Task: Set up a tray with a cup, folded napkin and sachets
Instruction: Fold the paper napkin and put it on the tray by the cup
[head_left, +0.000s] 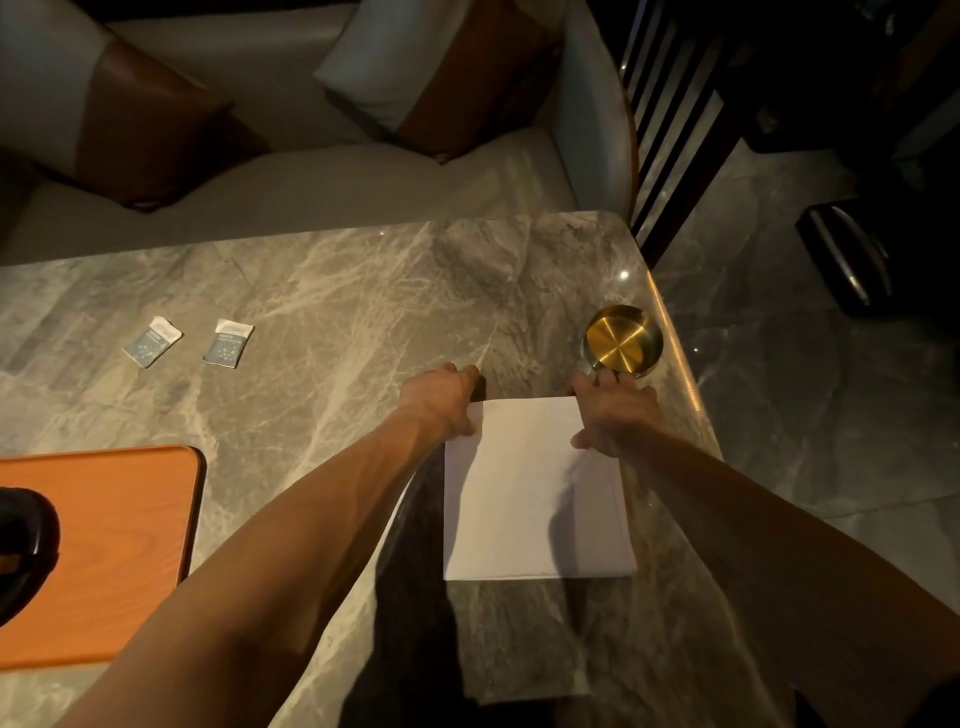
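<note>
You are working in dim, warm light. Small glare spots sit on the marble worktop (363, 291), and the gold cup (623, 340) shines. Your arms throw dark shadows over the white napkin (524, 493). Corners fall to black; wide-angle bending curves the edges.

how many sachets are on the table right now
2. Both lie on the marble table, far left: one sachet and a second sachet just right of it, apart. None on the orange tray.
</note>
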